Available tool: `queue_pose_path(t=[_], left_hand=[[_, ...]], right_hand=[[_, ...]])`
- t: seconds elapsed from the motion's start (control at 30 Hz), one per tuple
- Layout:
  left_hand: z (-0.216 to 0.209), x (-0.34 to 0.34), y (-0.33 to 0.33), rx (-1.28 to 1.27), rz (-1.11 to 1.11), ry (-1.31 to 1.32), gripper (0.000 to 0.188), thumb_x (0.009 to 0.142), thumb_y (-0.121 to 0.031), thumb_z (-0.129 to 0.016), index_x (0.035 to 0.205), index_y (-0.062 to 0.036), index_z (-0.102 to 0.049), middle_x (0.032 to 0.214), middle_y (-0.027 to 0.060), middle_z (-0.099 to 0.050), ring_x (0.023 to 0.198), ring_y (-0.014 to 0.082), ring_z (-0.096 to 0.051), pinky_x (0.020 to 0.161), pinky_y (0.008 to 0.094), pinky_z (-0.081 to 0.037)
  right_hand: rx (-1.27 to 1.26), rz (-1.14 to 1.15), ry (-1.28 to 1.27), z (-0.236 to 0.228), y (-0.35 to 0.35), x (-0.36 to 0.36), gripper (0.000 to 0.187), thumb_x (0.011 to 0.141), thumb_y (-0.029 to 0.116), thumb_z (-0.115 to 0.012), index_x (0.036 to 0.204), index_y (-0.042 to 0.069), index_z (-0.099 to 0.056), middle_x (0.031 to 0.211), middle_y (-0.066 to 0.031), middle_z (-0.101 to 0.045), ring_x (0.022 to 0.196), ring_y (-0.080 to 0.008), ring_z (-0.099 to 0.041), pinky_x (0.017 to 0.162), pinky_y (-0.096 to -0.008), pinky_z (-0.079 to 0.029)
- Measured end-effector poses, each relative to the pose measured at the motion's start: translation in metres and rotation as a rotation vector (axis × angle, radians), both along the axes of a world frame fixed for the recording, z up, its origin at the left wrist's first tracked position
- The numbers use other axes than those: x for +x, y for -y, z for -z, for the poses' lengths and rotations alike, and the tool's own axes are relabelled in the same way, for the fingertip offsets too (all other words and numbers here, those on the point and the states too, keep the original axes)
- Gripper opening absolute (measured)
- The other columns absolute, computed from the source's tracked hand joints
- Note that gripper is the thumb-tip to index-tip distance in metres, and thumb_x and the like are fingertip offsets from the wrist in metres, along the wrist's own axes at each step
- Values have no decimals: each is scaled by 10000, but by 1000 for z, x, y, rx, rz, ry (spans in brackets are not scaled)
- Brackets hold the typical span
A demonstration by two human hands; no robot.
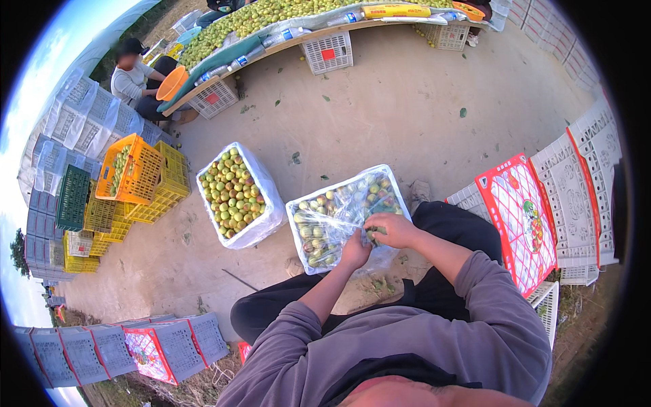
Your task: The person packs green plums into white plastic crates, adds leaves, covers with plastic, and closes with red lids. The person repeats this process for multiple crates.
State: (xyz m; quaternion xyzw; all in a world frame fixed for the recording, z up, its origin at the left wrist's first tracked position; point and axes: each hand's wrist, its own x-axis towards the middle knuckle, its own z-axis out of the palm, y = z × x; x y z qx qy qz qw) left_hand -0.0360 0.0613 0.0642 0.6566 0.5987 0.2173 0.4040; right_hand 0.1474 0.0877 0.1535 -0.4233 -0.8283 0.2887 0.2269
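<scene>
Right in front of me stands a white crate (pixel 290 220) filled with small green and brown jujube-like fruit (pixel 313 237). Crinkled clear plastic film (pixel 342 218) lies over much of the fruit. My left hand (pixel 356 251) is closed on the film at the crate's near side. Beside it, my right hand (pixel 390 230) also has its fingers curled on the film, close to the left fingertips. What lies under my right palm is partly hidden. A second crate with a white plastic liner (pixel 263 178) stands to the left, its fruit (pixel 232 193) uncovered.
Stacked yellow crates (pixel 159 186) and an orange crate (pixel 139 178) stand left. Grey and red crates (pixel 519 224) rise close on my right, more (pixel 173 346) at lower left. A long fruit-covered table (pixel 271 24) crosses the far side; a person (pixel 134 81) sits by an orange basin (pixel 172 84).
</scene>
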Motion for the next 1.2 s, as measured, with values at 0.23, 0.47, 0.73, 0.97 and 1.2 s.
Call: queue_pose_path(t=[0.23,0.47,0.73,0.97,1.2], left_hand=[[-10,-19,80,-236,365,274,587,936,-454,-649,1359,-55,-564,1384,183,-611,1305,349,-553,1084,450,-429],[64,-85,96,-938,-799,490,764,925,-590,-644,1482,-103,-453,1511,132,-474,1458,275,-334,1165,545,-293],[67,-69,50,-1042,-382,1175,330,1045,-195,-559,1360,-115,-614,1102,24,-679,928,166,-638,873,357,-544],[16,-92,-31,-826,-223,1683,322,1092,-228,-430,1306,-90,-627,774,-37,-559,834,147,-621,920,382,-557],[27,-76,-130,-757,-609,1314,634,1066,-531,-379,1523,-92,-396,1345,68,-627,1109,275,-661,940,421,-516]], right_hand=[[-27,-257,399,72,0,-11,187,868,229,-680,1002,138,-773,1160,-58,-695,1124,-302,-631,963,-446,-511],[-25,-91,555,76,-4,6,237,826,177,-666,1044,164,-758,1116,-61,-673,1128,-291,-629,941,-441,-521],[-108,-17,475,82,-6,14,232,853,162,-632,1042,155,-767,1088,-98,-677,1090,-314,-643,901,-457,-531],[-348,75,293,62,-38,12,208,859,188,-651,998,74,-754,986,-134,-748,922,-335,-698,816,-463,-547],[-309,122,188,4,-44,-2,215,926,177,-670,1116,76,-680,988,-94,-737,816,-189,-704,703,-347,-551]])
